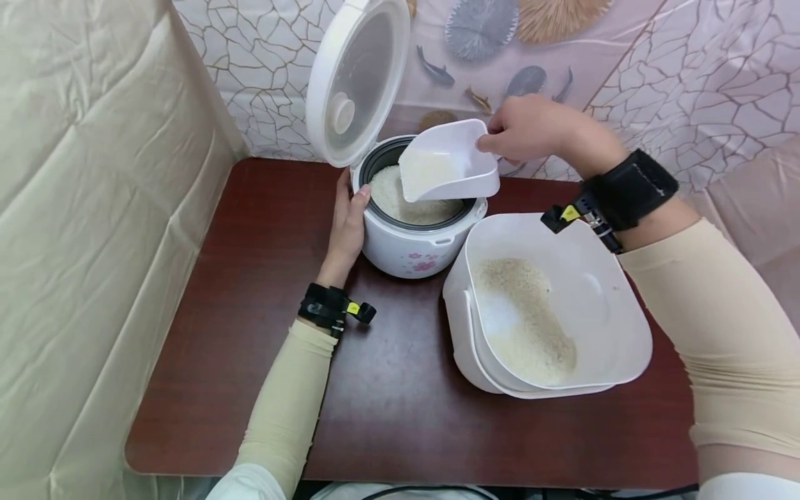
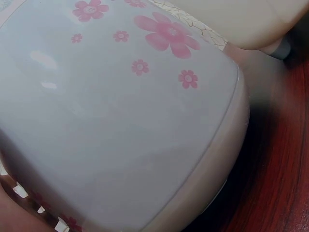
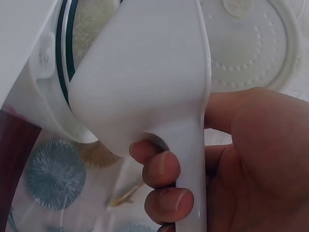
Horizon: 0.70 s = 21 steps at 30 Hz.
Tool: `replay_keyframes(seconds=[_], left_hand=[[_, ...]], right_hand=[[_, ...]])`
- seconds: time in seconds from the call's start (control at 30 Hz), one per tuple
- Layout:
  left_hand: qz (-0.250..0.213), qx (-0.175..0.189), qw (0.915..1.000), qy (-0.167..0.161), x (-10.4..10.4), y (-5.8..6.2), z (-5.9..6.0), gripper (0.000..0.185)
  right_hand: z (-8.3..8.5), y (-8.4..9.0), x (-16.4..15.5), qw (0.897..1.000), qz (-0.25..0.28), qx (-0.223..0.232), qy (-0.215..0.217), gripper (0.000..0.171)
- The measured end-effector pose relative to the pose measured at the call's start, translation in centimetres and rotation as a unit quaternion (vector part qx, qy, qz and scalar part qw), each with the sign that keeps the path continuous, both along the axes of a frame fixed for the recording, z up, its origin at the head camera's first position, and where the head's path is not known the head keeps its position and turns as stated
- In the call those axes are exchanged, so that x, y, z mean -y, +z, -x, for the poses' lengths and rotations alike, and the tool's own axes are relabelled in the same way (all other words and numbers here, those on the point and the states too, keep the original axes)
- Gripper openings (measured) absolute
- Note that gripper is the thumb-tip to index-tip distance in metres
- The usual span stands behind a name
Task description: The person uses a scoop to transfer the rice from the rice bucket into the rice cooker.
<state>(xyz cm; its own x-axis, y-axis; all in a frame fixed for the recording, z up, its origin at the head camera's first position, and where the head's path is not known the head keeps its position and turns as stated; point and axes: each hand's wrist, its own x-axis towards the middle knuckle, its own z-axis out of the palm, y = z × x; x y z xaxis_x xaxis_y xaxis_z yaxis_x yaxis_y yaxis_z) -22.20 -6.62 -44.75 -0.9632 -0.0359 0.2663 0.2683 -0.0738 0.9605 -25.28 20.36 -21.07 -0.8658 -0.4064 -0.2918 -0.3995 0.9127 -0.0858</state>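
A white rice cooker [image 1: 417, 243] with pink flowers stands on the dark red table [image 1: 250, 292], its lid [image 1: 356, 80] swung up. Rice [image 1: 400, 201] lies in its pot. My left hand [image 1: 346, 222] rests against the cooker's left side; the left wrist view shows only the flowered wall [image 2: 120, 121]. My right hand [image 1: 531, 132] grips the handle of a white scoop [image 1: 450, 163] tilted over the pot, with rice in it. In the right wrist view my fingers [image 3: 164, 179] curl round the scoop's handle [image 3: 186, 159].
A large white tub [image 1: 550, 305] holding rice stands to the right of the cooker. A cream sheet [image 1: 94, 208] hangs along the left and a patterned cloth [image 1: 687, 69] covers the back wall. The table's front edge lies close to my body.
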Motion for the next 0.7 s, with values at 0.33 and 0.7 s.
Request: replay_keyframes(seconds=[0.33,0.7], left_hand=[[-0.001,0.005,0.9999,-0.013,0.2,0.1,-0.2,0.088],[0.0,0.007,0.9999,-0.009,0.2,0.1,-0.1,0.089]], right_hand=[[0.6,-0.8,2.4,1.0,-0.006,-0.022,0.02,0.044],[0.6,-0.8,3.5,0.999,-0.03,-0.032,0.018,0.044]])
